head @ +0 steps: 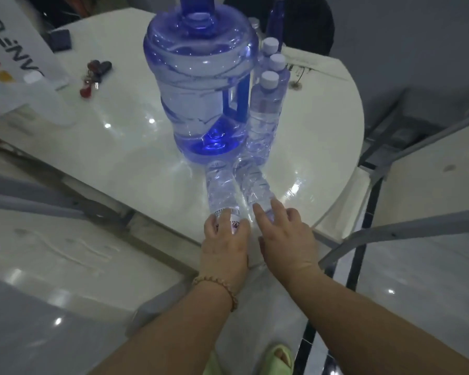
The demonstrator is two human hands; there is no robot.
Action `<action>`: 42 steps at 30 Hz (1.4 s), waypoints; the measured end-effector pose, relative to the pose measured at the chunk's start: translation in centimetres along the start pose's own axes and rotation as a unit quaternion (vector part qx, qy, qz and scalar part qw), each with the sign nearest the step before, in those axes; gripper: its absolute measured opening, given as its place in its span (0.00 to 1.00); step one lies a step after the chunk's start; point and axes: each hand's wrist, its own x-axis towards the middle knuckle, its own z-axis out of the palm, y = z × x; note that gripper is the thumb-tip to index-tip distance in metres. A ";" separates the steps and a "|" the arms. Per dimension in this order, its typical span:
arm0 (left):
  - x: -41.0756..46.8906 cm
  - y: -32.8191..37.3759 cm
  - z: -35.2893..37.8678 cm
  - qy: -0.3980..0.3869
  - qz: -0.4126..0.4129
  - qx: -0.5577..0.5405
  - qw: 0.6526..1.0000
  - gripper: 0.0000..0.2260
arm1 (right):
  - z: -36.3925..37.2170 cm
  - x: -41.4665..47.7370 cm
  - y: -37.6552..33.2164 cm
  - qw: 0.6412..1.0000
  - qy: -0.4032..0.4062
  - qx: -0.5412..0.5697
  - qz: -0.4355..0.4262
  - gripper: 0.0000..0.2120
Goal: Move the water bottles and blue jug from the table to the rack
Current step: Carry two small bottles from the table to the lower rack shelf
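A big translucent blue jug (201,85) stands in the middle of the white table (119,150). Three clear water bottles with white caps (266,109) stand in a row against its right side. Two more clear bottles stand near the table's front edge. My left hand (225,239) is wrapped around the top of the left bottle (220,188), fingers over its label. My right hand (282,236) lies over the top of the right bottle (251,180), fingers curled on it; both caps are hidden. No rack is in view.
A bunch of keys (95,74), a dark box (60,40) and a white bag with coloured squares (8,69) lie on the table's left part. A dark blue bottle (276,14) stands behind the jug. Grey metal chair frames (390,231) stand to the right.
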 end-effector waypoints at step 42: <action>-1.5 3.5 0.8 -0.182 0.015 0.000 0.983 0.36 | 1.7 -6.7 0.9 0.990 -0.036 0.101 0.090 0.39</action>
